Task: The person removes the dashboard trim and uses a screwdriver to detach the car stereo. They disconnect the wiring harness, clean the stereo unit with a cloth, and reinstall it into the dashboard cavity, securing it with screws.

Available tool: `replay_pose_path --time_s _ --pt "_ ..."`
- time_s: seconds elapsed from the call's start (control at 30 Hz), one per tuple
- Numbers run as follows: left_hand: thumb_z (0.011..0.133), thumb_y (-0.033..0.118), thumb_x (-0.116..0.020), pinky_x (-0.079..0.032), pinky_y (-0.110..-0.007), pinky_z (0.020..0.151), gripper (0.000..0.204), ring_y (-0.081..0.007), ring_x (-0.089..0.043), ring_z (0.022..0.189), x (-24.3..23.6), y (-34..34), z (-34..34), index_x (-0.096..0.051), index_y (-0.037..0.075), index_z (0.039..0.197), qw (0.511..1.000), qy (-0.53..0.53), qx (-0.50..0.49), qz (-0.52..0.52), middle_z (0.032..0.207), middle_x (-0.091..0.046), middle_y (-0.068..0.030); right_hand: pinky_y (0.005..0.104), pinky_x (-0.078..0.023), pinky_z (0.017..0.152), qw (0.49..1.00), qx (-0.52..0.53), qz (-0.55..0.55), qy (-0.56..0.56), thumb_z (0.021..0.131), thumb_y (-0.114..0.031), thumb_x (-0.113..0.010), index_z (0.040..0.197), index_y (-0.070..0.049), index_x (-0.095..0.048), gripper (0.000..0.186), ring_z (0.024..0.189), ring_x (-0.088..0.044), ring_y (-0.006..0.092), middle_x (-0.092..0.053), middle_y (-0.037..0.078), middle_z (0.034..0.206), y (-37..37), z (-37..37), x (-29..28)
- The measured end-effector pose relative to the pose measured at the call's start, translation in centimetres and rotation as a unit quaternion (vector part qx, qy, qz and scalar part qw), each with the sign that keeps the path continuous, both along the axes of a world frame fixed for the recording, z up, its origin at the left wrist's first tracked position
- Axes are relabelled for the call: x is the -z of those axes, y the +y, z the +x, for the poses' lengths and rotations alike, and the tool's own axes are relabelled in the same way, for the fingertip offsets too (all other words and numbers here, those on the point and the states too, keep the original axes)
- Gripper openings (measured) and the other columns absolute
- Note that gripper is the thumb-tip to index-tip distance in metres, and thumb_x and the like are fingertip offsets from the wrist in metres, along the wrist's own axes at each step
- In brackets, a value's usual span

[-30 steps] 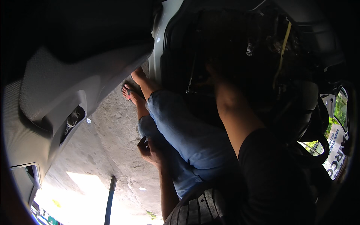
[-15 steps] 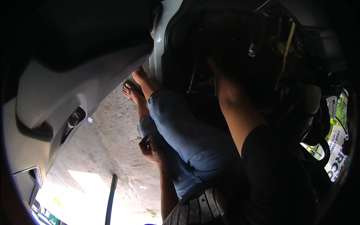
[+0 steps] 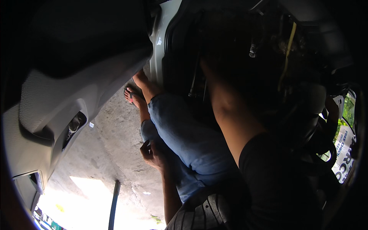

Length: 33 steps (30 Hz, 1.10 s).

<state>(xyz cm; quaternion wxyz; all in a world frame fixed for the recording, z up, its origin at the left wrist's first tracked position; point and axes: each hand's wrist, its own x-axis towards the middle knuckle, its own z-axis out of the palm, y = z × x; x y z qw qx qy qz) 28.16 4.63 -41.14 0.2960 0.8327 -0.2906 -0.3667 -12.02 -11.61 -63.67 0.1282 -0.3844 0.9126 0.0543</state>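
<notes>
View from beside an open car door (image 3: 57, 115), looking down and into the footwell. The left hand (image 3: 153, 155) hangs low beside the knee of the jeans (image 3: 188, 142), fingers curled loosely inward with tips close together; whether they pinch anything cannot be told. The right arm (image 3: 226, 111) reaches up into the dark space under the dashboard, where its hand is lost in shadow, so the finger state cannot be told. Near the arm's upper end, a yellow wire (image 3: 286, 50) hangs in the dark cavity, and a small metal part (image 3: 253, 50) glints just left of it. The ground (image 3: 115, 161) is rough grey concrete, sunlit at lower left, with a dark bar (image 3: 114, 203) lying across it. A sandalled foot (image 3: 132, 97) rests on the concrete by the door sill. A tyre tread (image 3: 199, 214) shows at the lower edge.
</notes>
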Motion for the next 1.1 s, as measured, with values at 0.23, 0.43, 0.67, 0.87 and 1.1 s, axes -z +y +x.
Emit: replay_pose_path --time_s 0.23,0.43,0.67,0.87,1.1 --pt "0.095 0.026 -0.069 -0.053 -0.039 0.071 0.032 -0.0232 -0.064 0.079 1.0 0.5 0.7 -0.069 -0.002 0.109 1.0 0.012 0.009 -0.014 0.094 -0.068 -0.0141 0.0532 -0.04 0.116 0.983 0.061 -0.081 -0.156 0.105 -0.058 -0.035 0.141 -0.014 -0.061 0.062 0.131 -0.059 0.0368 -0.061 0.018 0.141 -0.8 1.7 -0.6" --pt "0.095 0.027 -0.07 -0.054 -0.039 0.073 0.03 -0.0236 -0.065 0.08 1.0 0.3 0.6 -0.07 0.0 0.108 1.0 -0.012 0.01 -0.005 0.09 -0.068 -0.0131 0.0466 -0.038 0.119 0.996 0.053 -0.044 -0.048 0.105 -0.055 -0.037 0.131 -0.015 -0.069 0.058 0.128 -0.062 0.0336 -0.069 0.016 0.131 -1.3 3.0 -3.3" --pt "0.095 0.024 -0.067 -0.053 -0.038 0.074 0.03 -0.0228 -0.065 0.083 0.3 -0.2 0.0 -0.069 -0.002 0.111 0.999 0.033 0.023 -0.01 0.094 -0.069 -0.0129 0.0427 -0.046 0.112 0.992 -0.086 0.079 -0.056 0.102 -0.04 -0.051 0.126 -0.015 -0.072 0.039 0.125 -0.064 0.0258 -0.071 0.009 0.127 -3.3 5.2 -10.4" --pt "0.099 0.02 -0.063 -0.055 -0.033 0.074 0.028 -0.0197 -0.066 0.087 -3.8 -4.1 -0.8 -0.066 -0.001 0.119 0.959 0.263 -0.045 -0.096 0.101 -0.068 -0.0128 0.0434 -0.053 0.094 0.962 -0.039 -0.267 -0.05 0.09 -0.027 -0.068 0.111 -0.01 -0.07 0.027 0.104 -0.07 0.0304 -0.072 0.014 0.109 -5.6 13.9 -23.1" --pt "0.112 0.03 -0.038 -0.043 -0.045 0.116 0.047 -0.0329 -0.055 0.131 -15.2 -9.5 -3.9 -0.046 -0.002 0.145 0.767 0.605 -0.043 -0.211 0.138 -0.056 -0.0212 0.0486 -0.058 0.081 0.888 -0.152 -0.359 -0.243 0.08 -0.017 -0.079 0.109 -0.004 -0.062 0.036 0.093 -0.071 0.04 -0.066 0.022 0.102 0.3 24.5 -42.4"
